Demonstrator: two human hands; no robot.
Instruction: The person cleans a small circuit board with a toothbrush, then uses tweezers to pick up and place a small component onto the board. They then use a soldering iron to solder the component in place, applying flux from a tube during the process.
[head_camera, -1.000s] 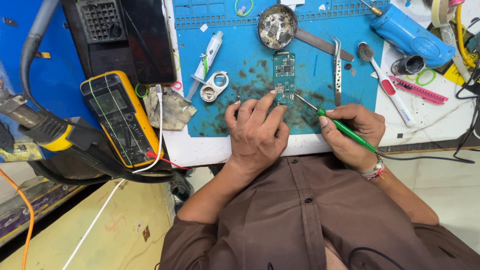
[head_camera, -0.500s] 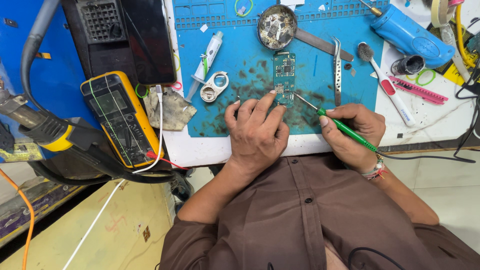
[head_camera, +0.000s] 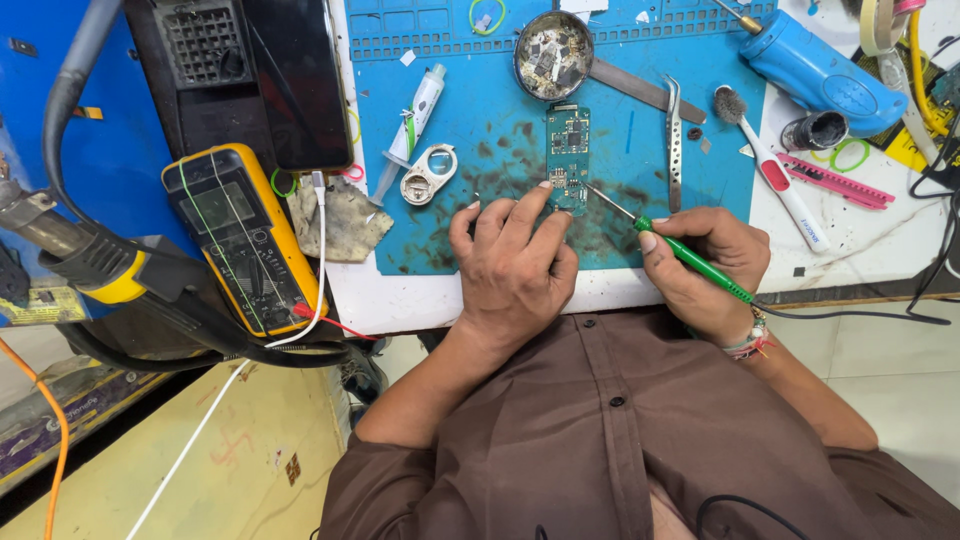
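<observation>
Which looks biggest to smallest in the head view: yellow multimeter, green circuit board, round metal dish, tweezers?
1. Yellow multimeter, clearly largest.
2. Green circuit board and round metal dish cover similar areas; unsure.
3. Tweezers, long but thinnest.

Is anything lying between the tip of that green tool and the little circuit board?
Nothing visible does. The green tool in the right hand has its metal tip right at the lower edge of the circuit board, beside the left hand fingertips pinning the board. The tweezers lie off to the side.
</observation>
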